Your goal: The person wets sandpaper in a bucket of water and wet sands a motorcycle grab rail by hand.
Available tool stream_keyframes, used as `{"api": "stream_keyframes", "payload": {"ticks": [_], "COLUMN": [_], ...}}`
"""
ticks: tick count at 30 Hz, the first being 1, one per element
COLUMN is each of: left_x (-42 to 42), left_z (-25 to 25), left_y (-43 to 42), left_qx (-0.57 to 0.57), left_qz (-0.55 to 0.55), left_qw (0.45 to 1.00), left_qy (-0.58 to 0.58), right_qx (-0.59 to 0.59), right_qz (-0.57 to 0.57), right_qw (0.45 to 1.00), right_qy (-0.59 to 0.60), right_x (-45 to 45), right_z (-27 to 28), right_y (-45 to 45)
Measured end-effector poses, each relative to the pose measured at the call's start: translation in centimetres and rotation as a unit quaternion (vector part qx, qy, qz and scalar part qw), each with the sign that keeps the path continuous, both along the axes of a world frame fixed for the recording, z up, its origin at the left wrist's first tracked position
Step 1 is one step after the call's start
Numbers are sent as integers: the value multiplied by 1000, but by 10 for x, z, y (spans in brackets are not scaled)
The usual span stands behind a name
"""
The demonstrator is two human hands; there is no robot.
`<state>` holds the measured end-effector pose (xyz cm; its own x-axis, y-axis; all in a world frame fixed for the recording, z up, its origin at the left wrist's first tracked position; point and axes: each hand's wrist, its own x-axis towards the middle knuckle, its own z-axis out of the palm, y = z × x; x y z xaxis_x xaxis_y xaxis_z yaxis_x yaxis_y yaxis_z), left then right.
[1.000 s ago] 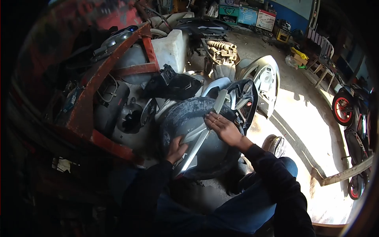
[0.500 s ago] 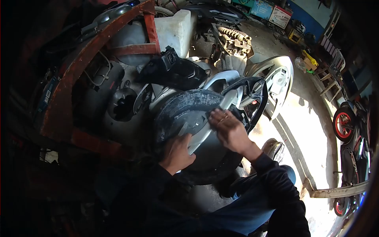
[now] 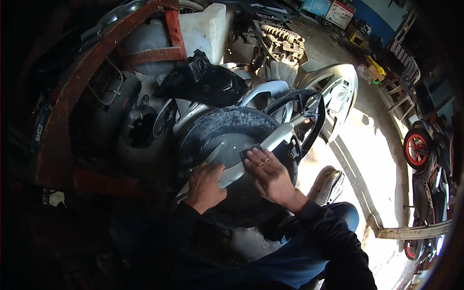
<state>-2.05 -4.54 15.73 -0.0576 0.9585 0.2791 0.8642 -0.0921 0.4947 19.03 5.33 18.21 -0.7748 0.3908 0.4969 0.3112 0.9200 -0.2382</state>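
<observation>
A long silver-grey motorcycle body panel point(image 3: 276, 138) lies slantwise across a round black tub point(image 3: 231, 116). Its lower left end is in the grip of my left hand point(image 3: 207, 187), the fingers closed around it. My right hand point(image 3: 271, 180) lies over the middle of the panel, fingers together, pressing a small dark sheet that looks like sandpaper point(image 3: 244, 153) against the surface. Most of that sheet is hidden beneath the fingers. Inside the tub there seems to be water, partly in shadow.
Behind the tub are a black plastic part point(image 3: 205, 79) and silver fairings point(image 3: 341, 89). A rusty red metal frame point(image 3: 92, 72) stands at left, beside a dark cylindrical tank point(image 3: 113, 101). A shock absorber point(image 3: 280, 35) rests further back. Motorcycles with red wheels point(image 3: 416, 149) are at right.
My right hand has slid down and left along the panel with the dark sheet. My left hand still grips the lower end, and the whole view has shifted slightly.
</observation>
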Motion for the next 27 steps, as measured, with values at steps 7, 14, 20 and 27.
{"api": "stream_keyframes", "payload": {"ticks": [7, 14, 20, 27], "left_x": [3, -29, -33, -22], "left_z": [-2, 2, 5, 12], "left_y": [1, 10, 15, 11], "left_qx": [0, -30, -36, -24], "left_qz": [-4, 71, 87, 66], "left_qw": [1000, 996, 994, 997], "left_qy": [7, -47, -51, -38], "right_qx": [6, -292, -297, -384], "right_qz": [-32, -316, -201, -230], "right_qw": [999, 865, 925, 847], "right_qy": [-25, 259, -124, -287], "right_x": [8, 38, 39, 12], "right_z": [-1, -29, -268, -381], "right_y": [-6, 72, 67, 41]}}
